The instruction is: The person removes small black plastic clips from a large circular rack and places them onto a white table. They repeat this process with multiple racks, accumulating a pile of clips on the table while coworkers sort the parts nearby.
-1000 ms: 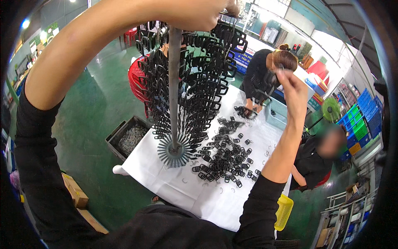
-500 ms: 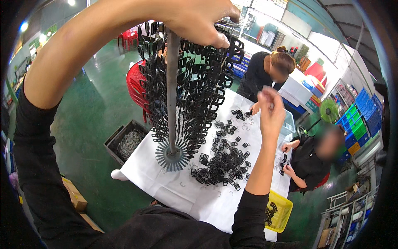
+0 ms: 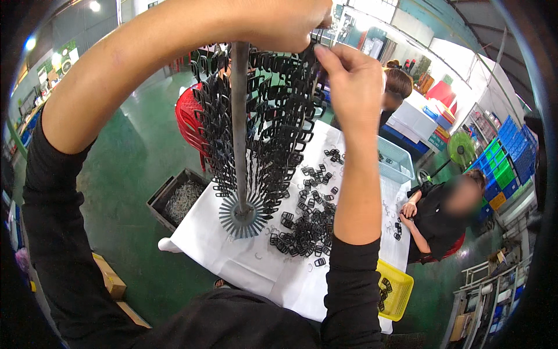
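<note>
A tall rack with a grey central pole stands on the table, dense with rows of black buckles hanging from it. Its foot is a round fan of thin metal strips. Across the rack's top reaches my left hand, its fingers curled down at the outer edge; what they grip is hidden. Close beside them my right hand pinches a black buckle against the upper right side of the rack. Below lies a heap of loose black buckles with a few small wire hooks scattered around it.
White cloth covers the table. A yellow basket and a pale blue basket stand along its right side. Two co-workers sit beyond, one handling buckles. A dark crate of metal hooks and a red chair are left.
My right hand has risen leftward from over the table to the rack's top, beside my left hand. My left fingers have curled in more. The seated co-worker's hands have come together.
</note>
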Tool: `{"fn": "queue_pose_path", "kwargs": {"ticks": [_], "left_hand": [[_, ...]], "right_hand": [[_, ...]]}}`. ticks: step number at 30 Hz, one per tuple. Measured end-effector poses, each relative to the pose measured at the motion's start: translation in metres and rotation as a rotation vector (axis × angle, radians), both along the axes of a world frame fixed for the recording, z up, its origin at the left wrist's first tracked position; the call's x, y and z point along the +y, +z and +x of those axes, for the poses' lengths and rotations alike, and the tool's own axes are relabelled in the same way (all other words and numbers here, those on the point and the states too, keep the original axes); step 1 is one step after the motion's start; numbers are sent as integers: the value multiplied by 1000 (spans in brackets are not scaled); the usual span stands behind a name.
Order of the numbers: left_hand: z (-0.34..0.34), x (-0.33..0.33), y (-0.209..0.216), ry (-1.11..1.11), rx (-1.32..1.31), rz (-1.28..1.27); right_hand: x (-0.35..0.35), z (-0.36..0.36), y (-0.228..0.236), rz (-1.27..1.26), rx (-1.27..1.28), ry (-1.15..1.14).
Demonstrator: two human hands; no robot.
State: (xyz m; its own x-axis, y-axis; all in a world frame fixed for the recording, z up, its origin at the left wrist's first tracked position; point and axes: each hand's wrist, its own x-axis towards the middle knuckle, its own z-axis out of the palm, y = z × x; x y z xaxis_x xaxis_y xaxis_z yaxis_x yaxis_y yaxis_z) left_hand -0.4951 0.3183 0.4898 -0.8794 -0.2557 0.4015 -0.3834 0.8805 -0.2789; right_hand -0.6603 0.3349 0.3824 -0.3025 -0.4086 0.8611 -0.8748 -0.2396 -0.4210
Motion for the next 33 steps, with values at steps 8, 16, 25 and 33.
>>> {"fn": "queue_pose_path", "kwargs": {"ticks": [8,16,25,33], "left_hand": [[14,-12,-12,-35,77,-20],[26,-27,-12,-295,104,-19],[39,5,-8,-444,69,112],[14,23,0,-203,-52,46]], "right_hand": [[26,-103,-22,180,-287,271],[23,-184,-174,442,-151,-226],[24,-108,-103,-74,-175,124],[26,14,-11,-112,237,-217]]}}
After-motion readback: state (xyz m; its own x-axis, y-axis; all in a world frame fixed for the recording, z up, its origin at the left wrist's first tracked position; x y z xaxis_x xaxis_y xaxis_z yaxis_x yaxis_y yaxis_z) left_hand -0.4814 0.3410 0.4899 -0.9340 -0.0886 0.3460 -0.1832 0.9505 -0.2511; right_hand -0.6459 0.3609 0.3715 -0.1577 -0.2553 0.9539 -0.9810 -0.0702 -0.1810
